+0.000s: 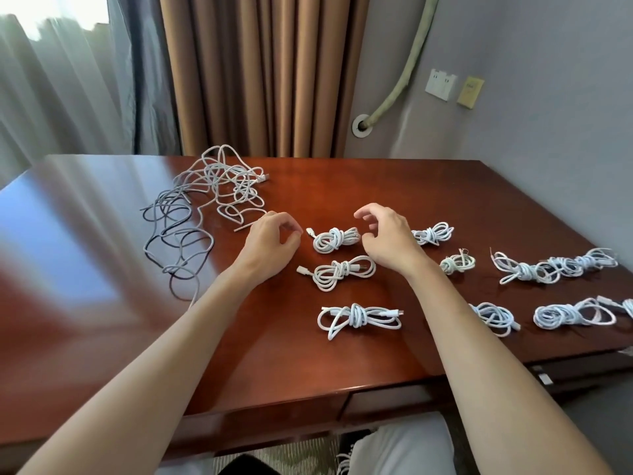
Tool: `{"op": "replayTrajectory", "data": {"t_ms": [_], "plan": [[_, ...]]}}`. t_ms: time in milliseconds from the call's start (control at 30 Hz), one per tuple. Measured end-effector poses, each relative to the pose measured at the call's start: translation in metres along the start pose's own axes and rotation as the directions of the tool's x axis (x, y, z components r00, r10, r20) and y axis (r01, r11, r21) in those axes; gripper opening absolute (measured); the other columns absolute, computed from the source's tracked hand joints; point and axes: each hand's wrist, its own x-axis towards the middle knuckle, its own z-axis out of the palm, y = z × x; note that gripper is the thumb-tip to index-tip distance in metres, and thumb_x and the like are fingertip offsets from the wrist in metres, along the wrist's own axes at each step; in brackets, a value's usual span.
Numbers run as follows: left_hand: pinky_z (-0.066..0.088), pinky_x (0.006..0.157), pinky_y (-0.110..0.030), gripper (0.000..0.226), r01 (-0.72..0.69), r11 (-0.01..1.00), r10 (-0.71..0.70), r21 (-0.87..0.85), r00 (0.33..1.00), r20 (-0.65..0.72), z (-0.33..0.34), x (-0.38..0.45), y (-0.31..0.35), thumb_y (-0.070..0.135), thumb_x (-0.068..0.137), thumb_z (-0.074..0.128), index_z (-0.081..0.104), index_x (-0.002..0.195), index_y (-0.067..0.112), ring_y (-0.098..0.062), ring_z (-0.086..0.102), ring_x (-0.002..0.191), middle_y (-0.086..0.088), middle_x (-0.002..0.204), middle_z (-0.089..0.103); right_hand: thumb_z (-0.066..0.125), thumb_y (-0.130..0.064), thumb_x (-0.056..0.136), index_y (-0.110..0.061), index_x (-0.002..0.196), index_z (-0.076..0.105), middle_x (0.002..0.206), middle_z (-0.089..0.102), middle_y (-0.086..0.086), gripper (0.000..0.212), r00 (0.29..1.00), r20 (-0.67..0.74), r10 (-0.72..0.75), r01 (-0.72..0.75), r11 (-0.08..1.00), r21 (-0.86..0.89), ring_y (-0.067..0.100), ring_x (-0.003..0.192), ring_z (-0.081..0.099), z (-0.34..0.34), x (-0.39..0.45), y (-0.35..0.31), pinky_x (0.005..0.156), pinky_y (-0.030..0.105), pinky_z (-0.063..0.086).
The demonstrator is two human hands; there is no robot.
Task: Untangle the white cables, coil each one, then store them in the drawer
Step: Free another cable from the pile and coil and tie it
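Note:
A tangle of white cables sprawls over the far left of the wooden table. Several coiled white cables lie in rows to the right. One coiled cable lies between my hands. My left hand hovers just left of it, fingers loosely curled and holding nothing. My right hand hovers just right of it, fingers curved and apart, also holding nothing. Two more coils lie nearer to me. The drawer front under the table's near edge is closed.
More coiled cables fill the table's right side up to its edge. Curtains hang behind the table, and a hose runs into the wall. A white cushion sits below the table.

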Motion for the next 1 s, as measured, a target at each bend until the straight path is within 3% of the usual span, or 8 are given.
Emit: {"op": "replayTrajectory", "data": {"t_ms": [233, 400, 467, 567, 667, 800, 900, 1000], "plan": [[0.046, 0.093, -0.05, 0.007, 0.017, 0.96, -0.024, 0.279, 0.999, 0.021, -0.051, -0.031, -0.015, 0.022, 0.089, 0.062, 0.067, 0.093, 0.023, -0.025, 0.055, 0.104, 0.001, 0.103, 0.059, 0.056, -0.009, 0.093, -0.018, 0.103, 0.071, 0.098, 0.07, -0.003, 0.02, 0.99, 0.047, -0.136, 0.134, 0.99, 0.03, 0.017, 0.102, 0.063, 0.014, -0.014, -0.067, 0.088, 0.032, 0.054], [0.033, 0.101, -0.045, 0.035, 0.118, 0.736, -0.145, 0.667, 0.989, -0.015, -0.083, -0.064, -0.031, 0.043, 0.09, 0.059, 0.055, 0.118, 0.021, -0.028, 0.044, 0.123, -0.005, 0.125, 0.051, 0.06, -0.017, 0.096, -0.019, 0.106, 0.072, 0.099, 0.069, -0.003, 0.016, 0.957, 0.214, -0.197, 0.196, 0.98, 0.024, 0.014, 0.096, 0.065, 0.042, -0.031, -0.109, 0.083, 0.03, 0.054], [0.036, 0.102, -0.047, 0.044, 0.198, 0.69, -0.261, 0.696, 0.965, -0.017, -0.094, -0.076, -0.042, 0.045, 0.091, 0.058, 0.05, 0.127, 0.02, -0.032, 0.042, 0.126, -0.009, 0.13, 0.049, 0.06, -0.019, 0.097, -0.019, 0.111, 0.071, 0.102, 0.069, -0.003, 0.018, 0.931, 0.302, -0.207, 0.212, 0.977, 0.017, 0.016, 0.098, 0.065, 0.055, -0.037, -0.123, 0.085, 0.028, 0.052], [0.043, 0.1, -0.045, 0.034, 0.314, 0.797, -0.341, 0.516, 0.939, -0.045, -0.111, -0.091, -0.056, 0.026, 0.095, 0.056, 0.055, 0.124, 0.009, -0.037, 0.051, 0.121, -0.017, 0.126, 0.056, 0.057, -0.018, 0.099, -0.021, 0.13, 0.062, 0.115, 0.068, 0.0, 0.031, 0.879, 0.427, -0.213, 0.228, 0.973, 0.015, 0.018, 0.112, 0.06, 0.074, -0.048, -0.142, 0.094, 0.028, 0.047], [0.047, 0.083, -0.034, 0.019, 0.338, 0.913, -0.309, 0.228, 0.938, -0.156, -0.13, -0.108, -0.056, 0.006, 0.092, 0.054, 0.072, 0.097, 0.007, -0.033, 0.064, 0.099, -0.014, 0.102, 0.072, 0.054, -0.017, 0.101, -0.027, 0.147, 0.046, 0.129, 0.063, 0.004, 0.048, 0.846, 0.485, -0.219, 0.232, 0.972, 0.035, 0.019, 0.121, 0.055, 0.09, -0.057, -0.156, 0.103, 0.031, 0.044], [0.048, 0.063, -0.025, 0.038, 0.291, 0.942, -0.308, -0.167, 0.948, -0.087, -0.157, -0.132, -0.042, -0.011, 0.089, 0.042, 0.071, 0.078, 0.011, -0.013, 0.058, 0.057, 0.004, 0.059, 0.065, 0.052, -0.019, 0.104, -0.022, 0.14, 0.054, 0.112, 0.066, 0.007, 0.036, 0.865, 0.466, -0.187, 0.038, 0.95, 0.31, 0.018, 0.102, 0.066, 0.107, -0.069, -0.174, 0.092, 0.034, 0.058], [0.05, 0.061, -0.022, 0.033, 0.253, 0.907, -0.244, -0.338, 0.967, 0.069, -0.172, -0.148, -0.031, -0.015, 0.095, 0.041, 0.069, 0.086, 0.0, -0.01, 0.058, 0.055, 0.002, 0.06, 0.067, 0.051, -0.018, 0.107, 0.001, 0.124, 0.064, 0.11, 0.071, 0.02, 0.029, 0.869, 0.484, -0.099, -0.267, 0.731, 0.628, 0.02, 0.091, 0.068, 0.11, -0.075, -0.192, 0.081, 0.03, 0.059], [0.053, 0.066, -0.022, 0.023, 0.243, 0.873, -0.172, -0.423, 0.965, 0.199, -0.179, -0.162, -0.028, -0.016, 0.096, 0.046, 0.067, 0.094, -0.005, -0.013, 0.064, 0.063, -0.005, 0.072, 0.073, 0.059, -0.019, 0.103, 0.003, 0.11, 0.068, 0.087, 0.073, 0.01, 0.025, 0.868, 0.496, -0.028, -0.386, 0.59, 0.709, 0.01, 0.069, 0.069, 0.107, -0.081, -0.202, 0.071, 0.023, 0.058]]}}
